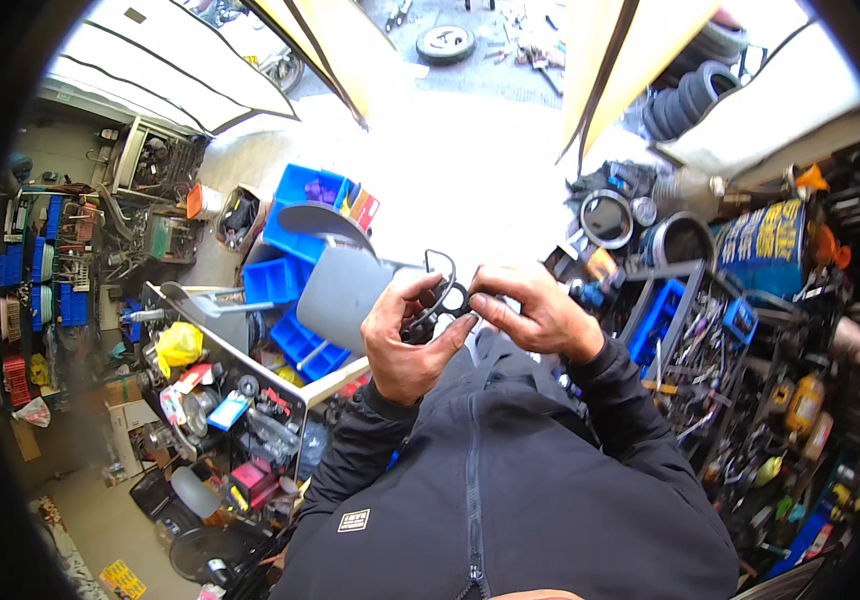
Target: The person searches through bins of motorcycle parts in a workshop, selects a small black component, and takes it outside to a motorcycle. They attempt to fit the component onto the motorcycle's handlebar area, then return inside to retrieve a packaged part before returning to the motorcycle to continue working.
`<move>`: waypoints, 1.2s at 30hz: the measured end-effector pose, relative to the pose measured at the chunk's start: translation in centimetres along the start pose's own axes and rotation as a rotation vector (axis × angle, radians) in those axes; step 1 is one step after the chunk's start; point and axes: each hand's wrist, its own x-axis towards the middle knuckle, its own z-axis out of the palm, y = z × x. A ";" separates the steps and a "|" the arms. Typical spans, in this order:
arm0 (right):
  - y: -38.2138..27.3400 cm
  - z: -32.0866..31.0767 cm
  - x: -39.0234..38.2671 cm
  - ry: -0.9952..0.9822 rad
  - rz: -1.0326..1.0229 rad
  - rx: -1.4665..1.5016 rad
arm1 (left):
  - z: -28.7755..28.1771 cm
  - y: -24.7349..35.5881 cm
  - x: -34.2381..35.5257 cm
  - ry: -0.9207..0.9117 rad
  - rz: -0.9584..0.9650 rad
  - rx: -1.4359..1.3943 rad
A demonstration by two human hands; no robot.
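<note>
In front of my chest, both hands work on a small dark round part [459,299] with a pale middle. A thin black cable [440,253] loops up from it. My left hand [405,340] is closed around the part and the gathered cable, with the thumb reaching toward the middle. From the other side, my right hand [538,312] pinches the part's edge between thumb and curled fingers. The fingers hide much of the piece, so its exact kind does not show.
A grey chair [340,292] stands ahead to the left among blue plastic bins [272,281]. A cluttered bench [260,385] lies left. On the right are a tool tray [695,340], a blue drum [762,250] and stacked tyres [690,100]. A wheel [446,43] lies on the ground outside.
</note>
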 end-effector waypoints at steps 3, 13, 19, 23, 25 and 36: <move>0.8 -3.0 5.0 0.070 -0.062 -0.102 | 0.6 0.1 6.2 0.025 0.037 0.003; 10.2 -14.9 18.9 0.113 -0.084 -0.291 | 6.0 -6.0 26.6 -0.056 -0.187 -0.280; 17.0 -23.9 30.9 0.218 0.195 -0.195 | 8.4 -10.1 46.2 -0.245 -0.086 -0.244; 19.3 -29.9 40.5 0.294 0.150 -0.306 | 7.9 -10.1 59.9 -0.406 -0.117 -0.263; 20.8 -32.6 45.3 0.346 0.143 -0.314 | 7.9 -10.7 66.3 -0.424 -0.085 -0.285; 31.6 -47.8 70.4 0.389 0.131 -0.436 | 10.6 -17.3 98.4 -0.516 -0.357 -0.414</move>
